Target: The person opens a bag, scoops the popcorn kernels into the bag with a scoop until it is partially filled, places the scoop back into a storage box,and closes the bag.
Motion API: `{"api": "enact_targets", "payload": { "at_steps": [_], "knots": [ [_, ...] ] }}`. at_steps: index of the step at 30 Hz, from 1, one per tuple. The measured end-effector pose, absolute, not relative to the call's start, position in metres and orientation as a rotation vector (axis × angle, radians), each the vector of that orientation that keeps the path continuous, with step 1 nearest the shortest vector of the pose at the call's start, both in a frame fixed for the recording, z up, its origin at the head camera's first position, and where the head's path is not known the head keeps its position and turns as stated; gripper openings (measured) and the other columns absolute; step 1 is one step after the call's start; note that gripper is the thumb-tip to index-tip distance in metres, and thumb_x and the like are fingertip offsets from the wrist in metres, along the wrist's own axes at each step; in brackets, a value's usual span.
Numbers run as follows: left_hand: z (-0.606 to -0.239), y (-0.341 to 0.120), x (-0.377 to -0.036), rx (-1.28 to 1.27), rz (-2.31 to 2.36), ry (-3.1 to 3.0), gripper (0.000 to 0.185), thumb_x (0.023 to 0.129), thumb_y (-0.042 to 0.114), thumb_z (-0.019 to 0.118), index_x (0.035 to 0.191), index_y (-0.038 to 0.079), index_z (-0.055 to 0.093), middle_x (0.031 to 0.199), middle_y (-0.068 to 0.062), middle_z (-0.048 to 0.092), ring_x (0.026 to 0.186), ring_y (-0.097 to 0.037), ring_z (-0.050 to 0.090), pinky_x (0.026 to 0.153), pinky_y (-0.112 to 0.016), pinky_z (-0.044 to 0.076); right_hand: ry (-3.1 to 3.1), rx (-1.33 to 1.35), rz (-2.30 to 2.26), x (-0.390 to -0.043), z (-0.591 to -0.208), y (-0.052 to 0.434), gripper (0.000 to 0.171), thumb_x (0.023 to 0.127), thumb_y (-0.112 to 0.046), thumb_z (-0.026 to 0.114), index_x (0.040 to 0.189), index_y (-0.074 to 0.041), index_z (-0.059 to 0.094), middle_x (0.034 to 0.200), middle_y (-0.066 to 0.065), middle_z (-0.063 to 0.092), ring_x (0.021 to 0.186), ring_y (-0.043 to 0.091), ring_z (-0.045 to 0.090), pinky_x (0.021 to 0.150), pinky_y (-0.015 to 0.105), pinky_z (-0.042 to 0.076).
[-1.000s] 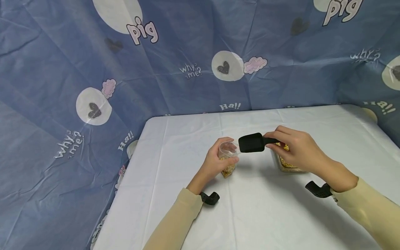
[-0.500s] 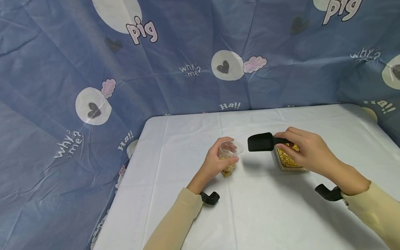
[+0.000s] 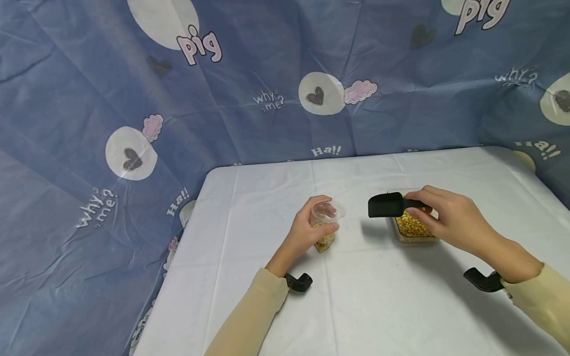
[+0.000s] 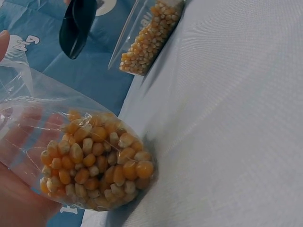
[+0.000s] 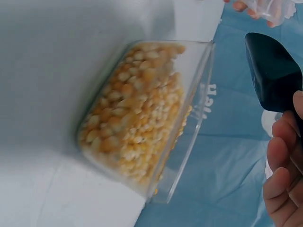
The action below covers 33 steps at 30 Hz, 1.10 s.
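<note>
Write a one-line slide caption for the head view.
Left hand grips a clear cup of corn kernels; right hand holds a black scoop over the kernel container.

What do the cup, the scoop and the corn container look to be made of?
Cup: thin clear plastic, probably soft; fingers and kernels show through it. Scoop: matte black, likely hard plastic, with no metallic shine. Container: clear rigid plastic, to judge by its straight transparent walls, through which the kernels show.

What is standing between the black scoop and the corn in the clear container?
Nothing visible. The right hand holds the black scoop above the left edge of the clear container, which is open on top with the corn uncovered.
</note>
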State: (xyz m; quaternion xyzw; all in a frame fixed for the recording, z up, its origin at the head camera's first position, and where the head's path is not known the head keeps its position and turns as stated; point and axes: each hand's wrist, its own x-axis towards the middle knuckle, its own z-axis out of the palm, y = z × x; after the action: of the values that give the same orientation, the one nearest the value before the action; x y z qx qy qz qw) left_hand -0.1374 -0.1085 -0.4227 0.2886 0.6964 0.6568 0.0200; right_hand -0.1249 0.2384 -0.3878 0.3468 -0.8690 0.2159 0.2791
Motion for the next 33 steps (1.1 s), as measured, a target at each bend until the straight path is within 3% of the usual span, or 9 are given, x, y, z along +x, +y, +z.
{"api": "enact_targets", "payload": {
  "at_steps": [8, 23, 33],
  "knots": [
    [-0.424, -0.11, -0.138, 0.926, 2.0, 2.189, 0.055, 0.089, 0.0, 0.073, 0.138, 0.003, 0.049, 0.118, -0.031, 0.059, 0.11, -0.047, 0.057, 0.098, -0.058, 0.044, -2.437, 0.841, 0.488, -0.119, -0.392, 0.252, 0.036, 0.08, -0.017, 0.084, 0.114, -0.016, 0.072, 0.085, -0.017, 0.061, 0.067, 0.0, 0.054, 0.052, 0.023, 0.04],
    [-0.422, -0.108, -0.137, 0.932, 2.032, 2.167, 0.054, 0.089, -0.002, 0.072, 0.138, 0.002, 0.049, 0.117, -0.033, 0.058, 0.109, -0.049, 0.056, 0.097, -0.065, 0.042, -2.535, 0.747, 0.395, -0.119, -0.387, 0.29, 0.032, 0.079, -0.015, 0.084, 0.109, -0.019, 0.072, 0.091, -0.015, 0.066, 0.067, 0.001, 0.058, 0.048, 0.026, 0.041],
    [-0.422, -0.109, -0.136, 0.954, 2.015, 2.189, 0.054, 0.089, -0.003, 0.071, 0.137, -0.003, 0.048, 0.115, -0.034, 0.058, 0.108, -0.05, 0.055, 0.098, -0.059, 0.043, -2.554, 0.776, 0.304, -0.123, -0.386, 0.299, 0.034, 0.073, -0.014, 0.088, 0.103, -0.018, 0.073, 0.083, -0.016, 0.061, 0.063, 0.001, 0.053, 0.047, 0.026, 0.039]
  ]
}}
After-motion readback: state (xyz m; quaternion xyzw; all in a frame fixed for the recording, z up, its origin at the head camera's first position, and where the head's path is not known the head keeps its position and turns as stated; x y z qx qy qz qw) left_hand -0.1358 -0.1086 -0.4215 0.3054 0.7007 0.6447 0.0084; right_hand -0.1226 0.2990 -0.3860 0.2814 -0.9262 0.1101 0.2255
